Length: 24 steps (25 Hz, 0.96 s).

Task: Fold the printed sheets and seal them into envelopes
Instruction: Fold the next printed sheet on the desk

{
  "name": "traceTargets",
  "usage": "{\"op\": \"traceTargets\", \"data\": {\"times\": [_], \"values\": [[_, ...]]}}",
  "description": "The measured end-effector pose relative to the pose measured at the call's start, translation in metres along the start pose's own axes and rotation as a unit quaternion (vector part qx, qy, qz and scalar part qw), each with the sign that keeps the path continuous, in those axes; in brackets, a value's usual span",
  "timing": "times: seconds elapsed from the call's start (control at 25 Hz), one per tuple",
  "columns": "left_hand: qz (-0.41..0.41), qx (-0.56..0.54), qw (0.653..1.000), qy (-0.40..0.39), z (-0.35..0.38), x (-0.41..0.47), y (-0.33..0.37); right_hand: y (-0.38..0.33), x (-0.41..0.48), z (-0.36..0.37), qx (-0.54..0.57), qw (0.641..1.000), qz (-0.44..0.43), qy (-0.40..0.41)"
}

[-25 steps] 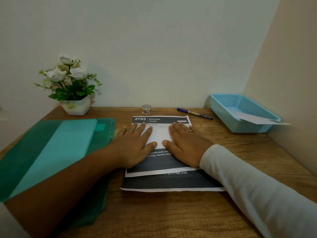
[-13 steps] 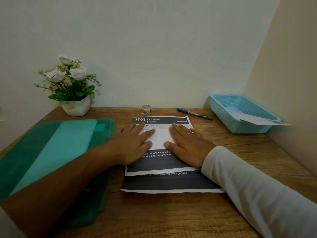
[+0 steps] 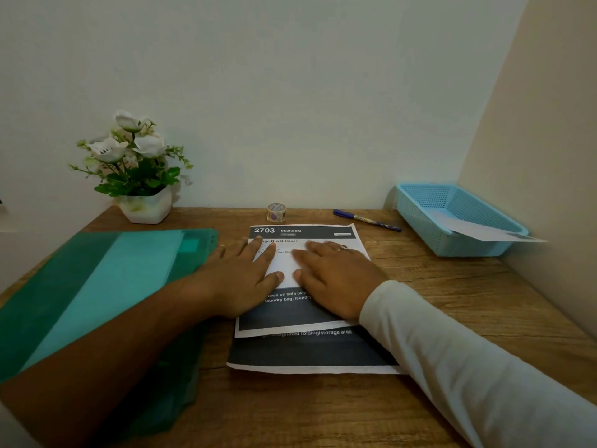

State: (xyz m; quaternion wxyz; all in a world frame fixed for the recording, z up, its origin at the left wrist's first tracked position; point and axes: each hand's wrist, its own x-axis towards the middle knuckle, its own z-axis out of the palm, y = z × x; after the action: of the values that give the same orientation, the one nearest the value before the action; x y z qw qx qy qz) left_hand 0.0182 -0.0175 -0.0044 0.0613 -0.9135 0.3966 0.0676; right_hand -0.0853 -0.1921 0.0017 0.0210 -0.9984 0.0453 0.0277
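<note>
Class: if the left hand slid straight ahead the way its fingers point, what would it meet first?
Probably the tape roll past the far edge of the printed sheet; the left hand lies flat on that sheet, aimed towards it. Depth is unclear; it might miss.

Dim, soft light; wide-angle bending at edges, corners perhaps slightly blurred.
</note>
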Motion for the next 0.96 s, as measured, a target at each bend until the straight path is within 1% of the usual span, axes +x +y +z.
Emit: {"op": "traceTargets", "data": {"times": [0.04, 0.12, 0.24, 0.44, 0.64, 0.72, 0.76, 0.84, 0.92, 0.96], "values": [[0.001, 0.005, 1.0, 0.006, -0.001, -0.001, -0.001, 0.011, -0.002, -0.003, -0.002, 1.0, 0.018, -0.003], [0.007, 0.027, 0.999, 0.043, -0.003, -0.002, -0.004, 0.029, -0.006, -0.009, -0.005, 0.998, 0.056, -0.003], [0.022, 0.054, 0.993, 0.108, -0.007, -0.003, -0.011, 0.041, -0.01, -0.01, -0.003, 0.997, 0.075, -0.005], [0.013, -0.022, 0.995, 0.098, -0.014, 0.003, -0.018, 0.038, -0.01, -0.002, 0.013, 0.998, 0.06, 0.018], [0.024, -0.118, 0.987, 0.106, -0.013, 0.011, -0.022, 0.038, -0.008, -0.001, 0.087, 0.995, 0.023, 0.038], [0.042, -0.194, 0.972, 0.125, -0.012, 0.01, -0.021, 0.036, -0.009, -0.003, 0.135, 0.989, 0.028, 0.053], [0.049, -0.244, 0.959, 0.138, -0.011, 0.008, -0.021, 0.036, -0.01, -0.005, 0.155, 0.985, 0.032, 0.068], [0.058, -0.334, 0.924, 0.175, -0.012, 0.004, -0.02, 0.037, -0.012, -0.008, 0.171, 0.978, 0.029, 0.117], [0.076, -0.386, 0.892, 0.224, -0.015, 0.0, -0.018, 0.041, -0.013, -0.01, 0.178, 0.968, 0.019, 0.177], [0.087, -0.404, 0.875, 0.25, -0.017, -0.002, -0.017, 0.043, -0.014, -0.011, 0.182, 0.964, 0.016, 0.194]]}}
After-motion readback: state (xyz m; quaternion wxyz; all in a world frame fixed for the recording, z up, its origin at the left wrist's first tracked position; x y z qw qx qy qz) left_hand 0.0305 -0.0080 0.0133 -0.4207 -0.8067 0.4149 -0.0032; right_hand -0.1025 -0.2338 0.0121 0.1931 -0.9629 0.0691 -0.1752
